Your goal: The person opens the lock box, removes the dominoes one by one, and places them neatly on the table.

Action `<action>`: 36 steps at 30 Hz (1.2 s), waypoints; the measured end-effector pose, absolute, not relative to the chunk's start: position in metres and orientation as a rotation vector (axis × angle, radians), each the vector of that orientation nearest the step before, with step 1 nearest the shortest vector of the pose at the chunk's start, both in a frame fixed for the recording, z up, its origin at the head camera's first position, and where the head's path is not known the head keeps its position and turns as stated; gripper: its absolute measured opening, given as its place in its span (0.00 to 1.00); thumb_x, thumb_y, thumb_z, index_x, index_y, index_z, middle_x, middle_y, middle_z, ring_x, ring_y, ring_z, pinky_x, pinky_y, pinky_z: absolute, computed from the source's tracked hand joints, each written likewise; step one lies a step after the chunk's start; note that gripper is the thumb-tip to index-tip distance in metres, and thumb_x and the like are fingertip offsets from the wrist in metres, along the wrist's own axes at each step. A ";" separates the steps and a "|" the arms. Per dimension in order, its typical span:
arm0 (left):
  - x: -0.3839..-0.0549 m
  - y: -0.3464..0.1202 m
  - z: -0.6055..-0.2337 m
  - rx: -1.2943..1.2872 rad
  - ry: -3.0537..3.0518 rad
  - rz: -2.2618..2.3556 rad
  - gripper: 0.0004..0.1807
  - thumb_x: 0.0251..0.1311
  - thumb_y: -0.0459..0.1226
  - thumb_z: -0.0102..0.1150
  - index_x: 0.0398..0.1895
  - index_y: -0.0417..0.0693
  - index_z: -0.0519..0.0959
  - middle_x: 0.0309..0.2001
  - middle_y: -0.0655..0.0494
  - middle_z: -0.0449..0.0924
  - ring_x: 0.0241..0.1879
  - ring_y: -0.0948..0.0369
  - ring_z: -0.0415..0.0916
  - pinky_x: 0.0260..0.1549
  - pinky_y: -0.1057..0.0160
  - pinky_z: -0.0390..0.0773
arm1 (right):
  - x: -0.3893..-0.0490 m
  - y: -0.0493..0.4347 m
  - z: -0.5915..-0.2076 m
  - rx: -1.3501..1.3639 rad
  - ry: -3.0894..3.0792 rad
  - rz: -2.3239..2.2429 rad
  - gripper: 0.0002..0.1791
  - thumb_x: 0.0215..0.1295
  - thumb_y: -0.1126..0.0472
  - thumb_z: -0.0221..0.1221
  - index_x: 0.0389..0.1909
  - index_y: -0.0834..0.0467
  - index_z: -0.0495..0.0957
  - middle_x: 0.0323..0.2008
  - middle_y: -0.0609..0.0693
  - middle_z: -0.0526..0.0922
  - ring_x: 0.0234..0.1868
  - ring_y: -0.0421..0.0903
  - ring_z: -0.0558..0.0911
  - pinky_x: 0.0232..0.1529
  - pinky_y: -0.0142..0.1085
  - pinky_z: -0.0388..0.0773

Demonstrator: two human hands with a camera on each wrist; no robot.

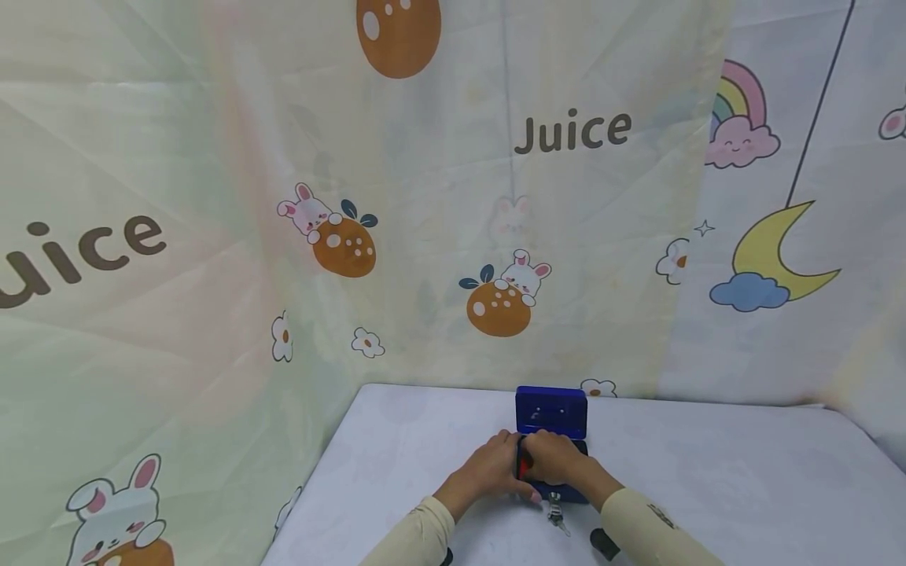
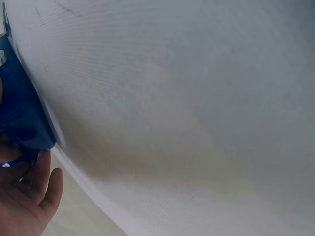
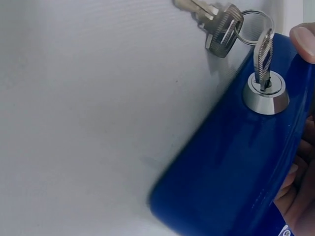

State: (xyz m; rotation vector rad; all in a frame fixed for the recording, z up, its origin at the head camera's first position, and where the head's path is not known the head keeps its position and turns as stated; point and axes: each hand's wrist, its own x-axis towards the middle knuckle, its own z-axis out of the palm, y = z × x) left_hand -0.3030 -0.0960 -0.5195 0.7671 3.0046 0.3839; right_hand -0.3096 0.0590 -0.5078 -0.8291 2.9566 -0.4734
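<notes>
A blue metal cash box (image 3: 221, 167) stands on the white table with its lid (image 1: 551, 401) raised at the back. My left hand (image 1: 488, 469) grips the box's left side, thumb at the front and fingers along the side wall; part of this grip shows in the left wrist view. My right hand (image 1: 555, 457) reaches down inside the box, its fingertips hidden, and I cannot tell what they hold. Something red (image 1: 525, 465) shows between the hands. One key (image 3: 263, 56) sits in the front lock (image 3: 266, 98), and a second key (image 3: 224, 29) hangs from its ring.
The white table (image 1: 736, 472) spreads out on both sides of the box. Printed fabric walls (image 1: 425, 314) rise behind it and at the left. A small dark object (image 1: 604, 543) shows beside the right sleeve.
</notes>
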 end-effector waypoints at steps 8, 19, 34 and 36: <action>-0.302 -0.094 -0.519 0.742 2.992 0.393 0.58 0.29 0.67 0.70 0.64 0.43 0.66 0.45 0.57 0.72 0.40 0.67 0.69 0.42 0.66 0.75 | -0.310 0.058 -0.508 -0.782 2.933 -0.498 0.14 0.46 0.55 0.72 0.29 0.56 0.79 0.22 0.44 0.74 0.24 0.42 0.71 0.27 0.39 0.74; -0.303 -0.094 -0.520 0.748 2.988 0.400 0.57 0.30 0.68 0.69 0.64 0.44 0.65 0.43 0.60 0.70 0.37 0.69 0.67 0.41 0.68 0.75 | -0.307 0.057 -0.505 -0.749 2.896 -0.580 0.11 0.47 0.59 0.71 0.29 0.58 0.80 0.22 0.44 0.74 0.25 0.43 0.72 0.28 0.38 0.75; -0.305 -0.094 -0.522 0.721 2.987 0.403 0.58 0.29 0.68 0.69 0.64 0.45 0.65 0.46 0.59 0.71 0.40 0.68 0.69 0.42 0.67 0.76 | -0.308 0.058 -0.508 -0.767 2.906 -0.562 0.11 0.48 0.58 0.71 0.31 0.57 0.81 0.24 0.44 0.76 0.26 0.42 0.72 0.32 0.38 0.76; -0.305 -0.095 -0.523 0.721 2.985 0.406 0.58 0.28 0.68 0.69 0.64 0.45 0.65 0.46 0.59 0.71 0.40 0.68 0.69 0.43 0.67 0.76 | -0.308 0.058 -0.509 -0.773 2.907 -0.560 0.12 0.49 0.58 0.71 0.32 0.57 0.81 0.25 0.44 0.77 0.27 0.42 0.72 0.33 0.38 0.76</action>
